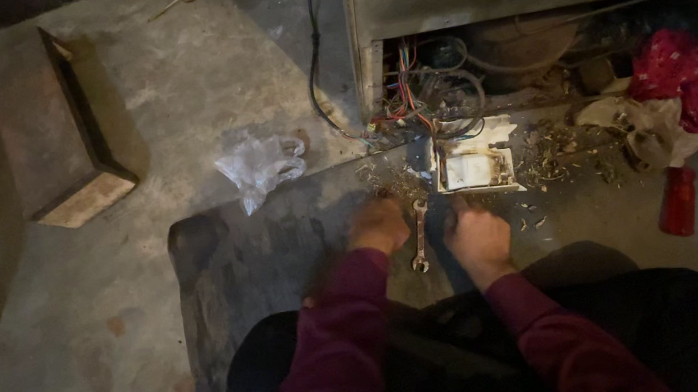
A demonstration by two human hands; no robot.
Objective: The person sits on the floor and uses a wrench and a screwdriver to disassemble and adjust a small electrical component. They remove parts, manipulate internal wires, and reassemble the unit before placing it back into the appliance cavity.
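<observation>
Head view shows your left hand (379,224) lowered to the dark mat (232,267), fingers curled under; it is blurred, so you cannot tell whether it holds anything. Your right hand (476,235) sits knuckles up, fingers folded into a loose fist, and any grip is hidden from view. A double-ended spanner (419,235) lies flat on the mat between your two sets of fingers, just beside each, not visibly held. Just beyond your right fingertips sits a dirty white electrical box (477,164) with coloured wires (408,97) behind it. A crumpled plastic bag (259,168) lies beyond your left fingers. A red bottle (677,201) stands well right of them.
</observation>
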